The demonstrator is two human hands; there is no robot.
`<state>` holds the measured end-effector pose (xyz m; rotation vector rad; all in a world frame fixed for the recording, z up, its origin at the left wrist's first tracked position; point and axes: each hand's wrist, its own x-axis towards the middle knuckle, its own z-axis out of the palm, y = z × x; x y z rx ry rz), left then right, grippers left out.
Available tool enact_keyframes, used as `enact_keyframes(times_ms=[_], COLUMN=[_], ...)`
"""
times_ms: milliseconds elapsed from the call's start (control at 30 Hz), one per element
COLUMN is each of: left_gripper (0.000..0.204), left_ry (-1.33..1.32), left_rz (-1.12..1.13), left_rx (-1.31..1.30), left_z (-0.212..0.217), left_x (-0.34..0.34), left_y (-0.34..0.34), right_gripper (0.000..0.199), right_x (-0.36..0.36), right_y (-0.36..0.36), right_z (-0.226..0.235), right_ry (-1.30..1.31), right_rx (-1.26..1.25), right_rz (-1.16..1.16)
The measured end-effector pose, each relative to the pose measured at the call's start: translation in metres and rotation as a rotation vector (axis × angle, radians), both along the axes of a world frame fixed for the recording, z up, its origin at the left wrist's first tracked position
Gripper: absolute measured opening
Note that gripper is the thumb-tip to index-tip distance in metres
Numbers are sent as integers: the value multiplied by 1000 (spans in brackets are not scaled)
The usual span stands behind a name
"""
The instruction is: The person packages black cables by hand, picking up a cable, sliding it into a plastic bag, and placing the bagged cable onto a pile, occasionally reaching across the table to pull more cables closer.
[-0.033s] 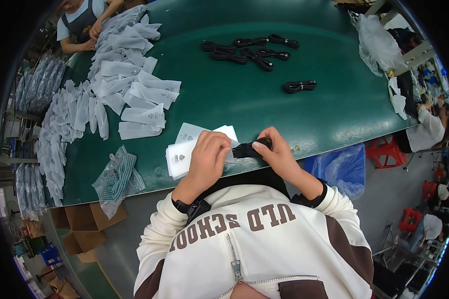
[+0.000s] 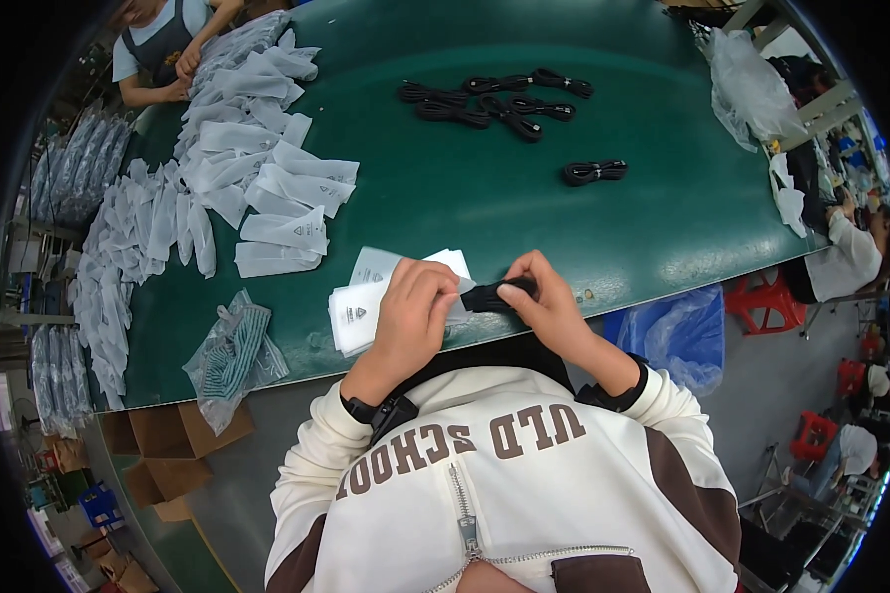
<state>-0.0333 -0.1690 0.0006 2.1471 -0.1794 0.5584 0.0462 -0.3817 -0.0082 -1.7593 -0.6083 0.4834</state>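
A coiled black cable bundle (image 2: 487, 297) lies in my right hand (image 2: 544, 301), its thumb and fingers closed round the right end. The bundle's left end reaches the fingertips of my left hand (image 2: 411, 304). That hand is closed in a pinch over a stack of flat white pouches (image 2: 350, 314) near the table's front edge. What its fingertips hold is hidden; a pale pouch edge shows just beneath them.
More coiled black cables (image 2: 494, 99) lie at the far middle, with one cable bundle (image 2: 594, 172) nearer. Filled white pouches (image 2: 282, 232) heap up on the left. A clear bag with striped cloth (image 2: 232, 356) overhangs the front edge. A co-worker's hand (image 2: 186, 61) works far left.
My right hand and the cable bundle have shifted very slightly to the left, and the bundle has turned a little. My left hand stays in place.
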Motion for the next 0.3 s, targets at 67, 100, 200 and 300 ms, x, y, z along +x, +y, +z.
enact_keyframes(times_ms=[67, 100, 200, 300], left_gripper=[9, 9, 11, 11], left_ry=[-83, -38, 52, 89], left_rz=[-14, 2, 37, 31], left_rx=[112, 52, -66, -116], left_z=[4, 5, 10, 22], left_x=[3, 4, 6, 8], left_y=[1, 2, 6, 10], right_gripper=[23, 23, 33, 46], right_x=[2, 4, 9, 14], right_y=[2, 5, 15, 24], right_z=[-1, 2, 10, 15], right_ry=[-114, -115, -609, -558], right_rx=[82, 83, 169, 229], right_rz=[139, 139, 286, 295])
